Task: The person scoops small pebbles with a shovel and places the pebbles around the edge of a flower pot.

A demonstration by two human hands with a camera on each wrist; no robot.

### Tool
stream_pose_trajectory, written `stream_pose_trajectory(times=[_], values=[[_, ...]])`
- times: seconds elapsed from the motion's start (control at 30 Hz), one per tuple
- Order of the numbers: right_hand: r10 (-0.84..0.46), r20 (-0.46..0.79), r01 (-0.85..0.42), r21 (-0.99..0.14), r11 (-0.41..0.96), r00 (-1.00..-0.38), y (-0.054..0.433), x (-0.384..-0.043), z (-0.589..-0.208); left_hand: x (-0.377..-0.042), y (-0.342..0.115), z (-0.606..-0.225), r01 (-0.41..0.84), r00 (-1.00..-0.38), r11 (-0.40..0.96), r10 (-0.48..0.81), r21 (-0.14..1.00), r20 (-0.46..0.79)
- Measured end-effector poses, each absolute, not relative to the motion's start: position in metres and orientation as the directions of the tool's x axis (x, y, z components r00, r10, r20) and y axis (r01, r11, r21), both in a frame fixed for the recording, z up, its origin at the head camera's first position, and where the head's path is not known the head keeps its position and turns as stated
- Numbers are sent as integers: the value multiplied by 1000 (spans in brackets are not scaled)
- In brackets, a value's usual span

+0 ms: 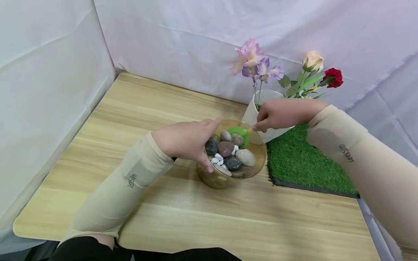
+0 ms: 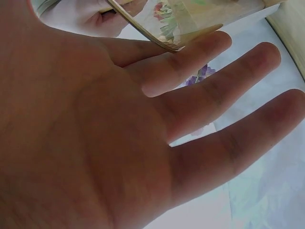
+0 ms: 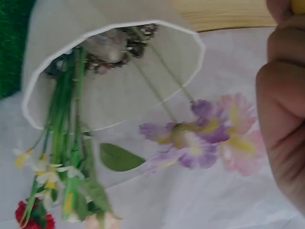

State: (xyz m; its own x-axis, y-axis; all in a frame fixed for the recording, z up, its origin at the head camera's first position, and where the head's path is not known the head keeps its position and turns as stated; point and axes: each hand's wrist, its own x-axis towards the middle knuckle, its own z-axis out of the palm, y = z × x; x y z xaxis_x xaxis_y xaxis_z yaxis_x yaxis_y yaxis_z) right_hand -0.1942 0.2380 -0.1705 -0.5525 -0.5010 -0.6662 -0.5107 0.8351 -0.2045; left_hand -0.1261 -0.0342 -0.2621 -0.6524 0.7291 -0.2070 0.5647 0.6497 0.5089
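An amber see-through bowl (image 1: 218, 181) holds grey, brown, black and white stones (image 1: 225, 148). My left hand (image 1: 187, 139) lies at the bowl's left rim, thumb near the front edge; its fingers are straight and spread in the left wrist view, beside the rim (image 2: 138, 26). My right hand (image 1: 281, 114), over the bowl's far right edge, pinches the yellow handle (image 1: 250, 130) of a small shovel-like tool. The tool's green head (image 1: 243, 133) lies in the bowl behind the stones, which partly hide it.
Just behind the right hand stands a white vase (image 1: 249, 115) with pink and purple irises (image 1: 253, 59), a peach rose (image 1: 312, 61) and a red carnation (image 1: 333, 78). Inside it, pebbles (image 3: 107, 45) surround the stems. A green turf mat (image 1: 307, 163) covers the wooden table's (image 1: 156, 224) right side.
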Motion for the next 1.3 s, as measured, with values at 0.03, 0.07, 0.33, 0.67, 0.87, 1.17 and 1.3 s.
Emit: stream_pose_trajectory(times=[0.03,0.07,0.33,0.67,0.87,1.17,1.3], values=[[-493,-676,-488,-221,844,-547,242,-196,-171,-126,-34,-262,566,-652,649,730,509,-205],[-487,-686,-460,-243,854,-540,246,-197,-171,-126,-34,-262,567,-652,649,730,507,-204],[-475,-723,-296,-373,879,-501,268,-202,-183,-126,-33,-260,589,-648,639,739,494,-184],[-446,-756,-145,-432,890,-479,278,-202,-195,-127,-32,-261,574,-651,643,734,507,-194],[-455,-772,-40,-490,871,-444,289,-195,-207,-128,-33,-262,575,-649,645,734,504,-199],[-459,-746,-12,-518,855,-482,293,-186,-213,-128,-36,-264,563,-659,654,724,505,-204],[-508,-720,7,-579,815,-472,303,-176,-216,-128,-35,-265,578,-654,645,732,499,-190]])
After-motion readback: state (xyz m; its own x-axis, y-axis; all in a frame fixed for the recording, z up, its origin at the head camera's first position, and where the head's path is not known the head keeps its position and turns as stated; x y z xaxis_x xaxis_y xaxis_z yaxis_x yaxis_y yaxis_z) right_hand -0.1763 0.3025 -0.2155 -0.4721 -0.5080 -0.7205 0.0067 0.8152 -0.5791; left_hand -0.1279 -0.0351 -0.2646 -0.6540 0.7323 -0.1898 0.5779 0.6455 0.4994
